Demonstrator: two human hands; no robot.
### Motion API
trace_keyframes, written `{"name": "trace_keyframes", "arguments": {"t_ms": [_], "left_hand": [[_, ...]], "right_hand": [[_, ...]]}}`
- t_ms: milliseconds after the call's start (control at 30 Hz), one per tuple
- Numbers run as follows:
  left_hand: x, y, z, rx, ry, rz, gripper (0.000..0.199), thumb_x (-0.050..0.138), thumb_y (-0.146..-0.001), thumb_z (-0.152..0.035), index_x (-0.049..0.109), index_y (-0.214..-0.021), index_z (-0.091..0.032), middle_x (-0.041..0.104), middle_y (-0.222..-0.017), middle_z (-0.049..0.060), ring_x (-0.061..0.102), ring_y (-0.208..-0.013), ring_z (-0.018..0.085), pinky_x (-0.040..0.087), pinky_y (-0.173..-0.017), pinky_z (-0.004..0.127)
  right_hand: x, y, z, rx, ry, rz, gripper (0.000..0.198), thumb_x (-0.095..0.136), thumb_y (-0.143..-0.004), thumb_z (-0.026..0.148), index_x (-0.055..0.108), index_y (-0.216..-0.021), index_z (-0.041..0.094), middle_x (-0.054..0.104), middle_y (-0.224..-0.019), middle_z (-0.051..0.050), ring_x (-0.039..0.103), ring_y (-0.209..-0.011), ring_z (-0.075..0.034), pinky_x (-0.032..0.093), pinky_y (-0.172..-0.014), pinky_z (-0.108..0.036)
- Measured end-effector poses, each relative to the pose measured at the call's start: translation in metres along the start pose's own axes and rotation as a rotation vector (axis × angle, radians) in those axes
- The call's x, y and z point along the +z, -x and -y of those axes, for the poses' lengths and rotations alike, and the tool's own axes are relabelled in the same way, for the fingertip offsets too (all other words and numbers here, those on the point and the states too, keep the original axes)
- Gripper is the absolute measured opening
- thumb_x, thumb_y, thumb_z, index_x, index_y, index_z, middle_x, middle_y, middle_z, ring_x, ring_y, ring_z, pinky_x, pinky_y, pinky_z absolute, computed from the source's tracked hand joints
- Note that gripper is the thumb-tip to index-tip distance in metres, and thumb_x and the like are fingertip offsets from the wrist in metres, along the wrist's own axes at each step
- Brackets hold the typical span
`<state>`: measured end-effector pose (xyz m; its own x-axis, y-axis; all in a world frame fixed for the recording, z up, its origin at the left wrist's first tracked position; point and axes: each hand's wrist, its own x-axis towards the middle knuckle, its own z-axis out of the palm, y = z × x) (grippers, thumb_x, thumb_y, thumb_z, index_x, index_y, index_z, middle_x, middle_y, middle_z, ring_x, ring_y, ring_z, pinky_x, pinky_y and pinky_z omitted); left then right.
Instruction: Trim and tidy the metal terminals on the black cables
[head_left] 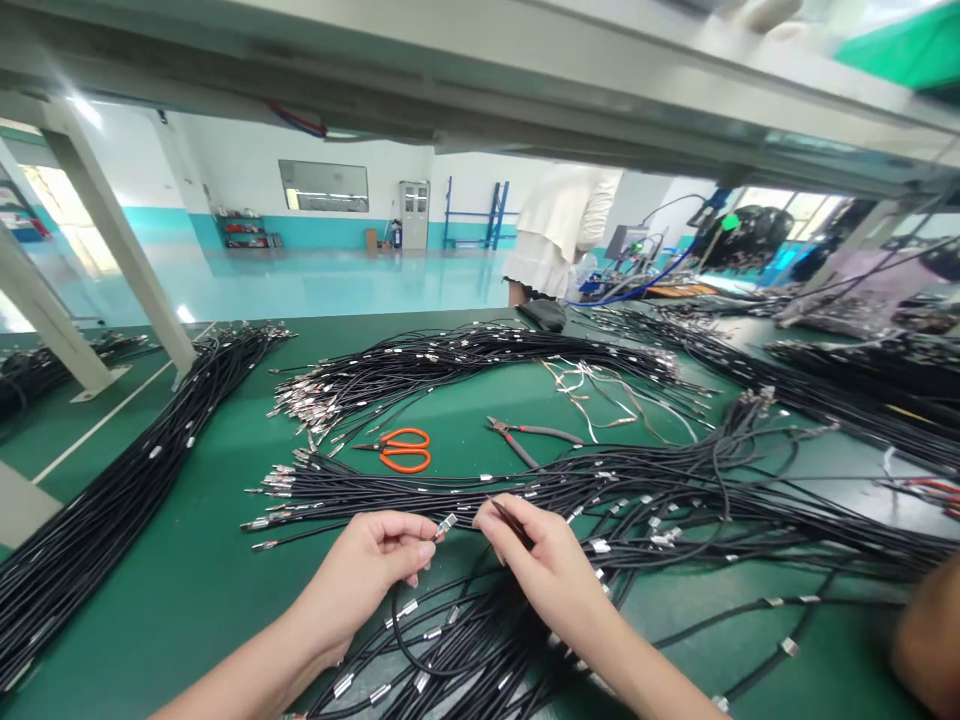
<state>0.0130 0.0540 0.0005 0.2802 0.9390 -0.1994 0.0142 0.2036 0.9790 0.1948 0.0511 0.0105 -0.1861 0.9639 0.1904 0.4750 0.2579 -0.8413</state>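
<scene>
Green tabletop [180, 580] beneath, cable connector [448, 524] points diagonally forward-right.

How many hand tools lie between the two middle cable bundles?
2: orange-handled scissors on the left, pliers to their right. Others could be hidden.

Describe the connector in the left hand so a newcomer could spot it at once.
Over the green table, find the gap between the left hand and the right hand. There a small silvery connector pokes out of the left hand's pinch, angled up and rightward. It is held up, whereas neighbouring cable ends lie in bundles.
</scene>
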Motion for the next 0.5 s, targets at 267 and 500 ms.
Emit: {"name": "trace_keyframes", "arguments": {"t_ms": [267, 500], "left_hand": [[0.013, 0.015, -0.006, 0.017, -0.063, 0.058, 0.017, 0.060, -0.068, -0.023, 0.064, -0.081, -0.012, 0.047, -0.057, -0.003, 0.042, -0.054, 0.009, 0.036, -0.056, 0.024], [-0.016, 0.056, 0.024, 0.108, -0.426, -0.139, 0.054, 0.042, -0.078, -0.018, 0.030, -0.130, -0.025, 0.050, -0.074, -0.001, 0.047, -0.060, 0.012, 0.042, -0.060, 0.027]], "right_hand": [[0.006, 0.009, 0.012, -0.029, -0.006, 0.064, 0.024, 0.043, -0.084, 0.026, 0.045, -0.061, 0.017, 0.040, -0.055, 0.004, 0.037, -0.053, -0.009, 0.031, -0.051, -0.020], [0.012, 0.014, -0.001, -0.367, 0.282, 0.177, 0.016, 0.038, -0.085, 0.018, 0.054, -0.085, 0.020, 0.057, -0.077, -0.002, 0.053, -0.071, -0.013, 0.042, -0.065, -0.023]]}}
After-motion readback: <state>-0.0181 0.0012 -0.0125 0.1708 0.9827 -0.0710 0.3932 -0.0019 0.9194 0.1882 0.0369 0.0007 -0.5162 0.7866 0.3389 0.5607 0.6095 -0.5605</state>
